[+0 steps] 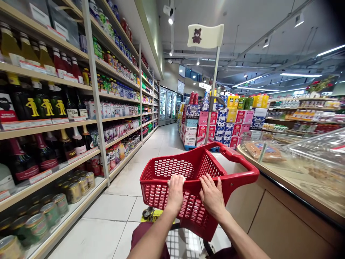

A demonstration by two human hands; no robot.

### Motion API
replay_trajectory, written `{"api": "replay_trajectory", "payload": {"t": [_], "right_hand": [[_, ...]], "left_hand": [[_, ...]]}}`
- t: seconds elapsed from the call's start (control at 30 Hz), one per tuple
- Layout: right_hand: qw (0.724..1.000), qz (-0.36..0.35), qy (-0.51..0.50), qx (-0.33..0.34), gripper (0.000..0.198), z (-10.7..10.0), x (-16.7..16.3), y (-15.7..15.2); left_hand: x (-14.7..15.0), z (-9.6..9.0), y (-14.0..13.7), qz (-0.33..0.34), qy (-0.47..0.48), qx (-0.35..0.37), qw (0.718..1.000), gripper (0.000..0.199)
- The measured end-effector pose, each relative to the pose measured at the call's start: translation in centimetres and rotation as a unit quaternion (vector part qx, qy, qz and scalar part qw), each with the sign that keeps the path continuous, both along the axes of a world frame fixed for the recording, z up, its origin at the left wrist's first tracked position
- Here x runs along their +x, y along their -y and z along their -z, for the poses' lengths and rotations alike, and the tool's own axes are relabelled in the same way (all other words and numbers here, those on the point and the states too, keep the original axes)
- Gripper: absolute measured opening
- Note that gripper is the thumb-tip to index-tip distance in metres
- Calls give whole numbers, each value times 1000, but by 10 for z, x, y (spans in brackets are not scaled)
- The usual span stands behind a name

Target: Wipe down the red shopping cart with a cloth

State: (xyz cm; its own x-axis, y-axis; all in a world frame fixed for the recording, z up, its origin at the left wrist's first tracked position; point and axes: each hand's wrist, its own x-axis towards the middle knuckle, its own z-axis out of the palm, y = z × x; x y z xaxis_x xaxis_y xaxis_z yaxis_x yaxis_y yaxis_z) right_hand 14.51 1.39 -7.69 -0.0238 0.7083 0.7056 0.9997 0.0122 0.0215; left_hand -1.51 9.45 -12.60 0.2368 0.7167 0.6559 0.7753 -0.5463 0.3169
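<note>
A red plastic shopping cart [185,198] with a perforated basket stands in front of me, side-on, its handle [242,169] toward the right. My left hand [175,194] is closed over the near rim, with a bit of white cloth or tissue [183,178] showing at its fingers. On the same rim, further right, my right hand [211,194] has its fingers hooked over the edge and its thumb on the outer side. From the cart rises a pole carrying a cream flag [206,36] with a bear on it.
Shelves [48,124] of bottles and cans line the left side. At the right is a counter [272,212] with packaged food [265,150] under clear covers. Stacked drink cartons [207,126] stand ahead beside a tiled aisle [161,140] leading to glass-door fridges [167,102].
</note>
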Motion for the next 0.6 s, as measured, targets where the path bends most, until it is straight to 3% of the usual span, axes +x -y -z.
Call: {"api": "replay_trajectory", "payload": {"t": [0.1, 0.27, 0.37, 0.47, 0.53, 0.6], "right_hand": [[1000, -16, 6, -3, 38, 1, 4, 1], [1000, -15, -6, -3, 38, 1, 2, -1], [1000, -5, -15, -1, 38, 2, 0, -2], [1000, -15, -3, -3, 39, 3, 3, -1], [1000, -20, 9, -6, 40, 3, 5, 0], [1000, -19, 15, -10, 39, 3, 6, 0]], "left_hand": [[2, 1, 3, 38, -10, 14, 999, 55], [-51, -2, -11, -76, 46, -1, 996, 52], [-24, -2, -8, -46, 30, 2, 999, 52], [12, -3, 1, 38, -12, 12, 999, 54], [8, -5, 2, 64, -26, 13, 998, 52], [-18, -6, -2, 32, -8, 6, 999, 50]]}}
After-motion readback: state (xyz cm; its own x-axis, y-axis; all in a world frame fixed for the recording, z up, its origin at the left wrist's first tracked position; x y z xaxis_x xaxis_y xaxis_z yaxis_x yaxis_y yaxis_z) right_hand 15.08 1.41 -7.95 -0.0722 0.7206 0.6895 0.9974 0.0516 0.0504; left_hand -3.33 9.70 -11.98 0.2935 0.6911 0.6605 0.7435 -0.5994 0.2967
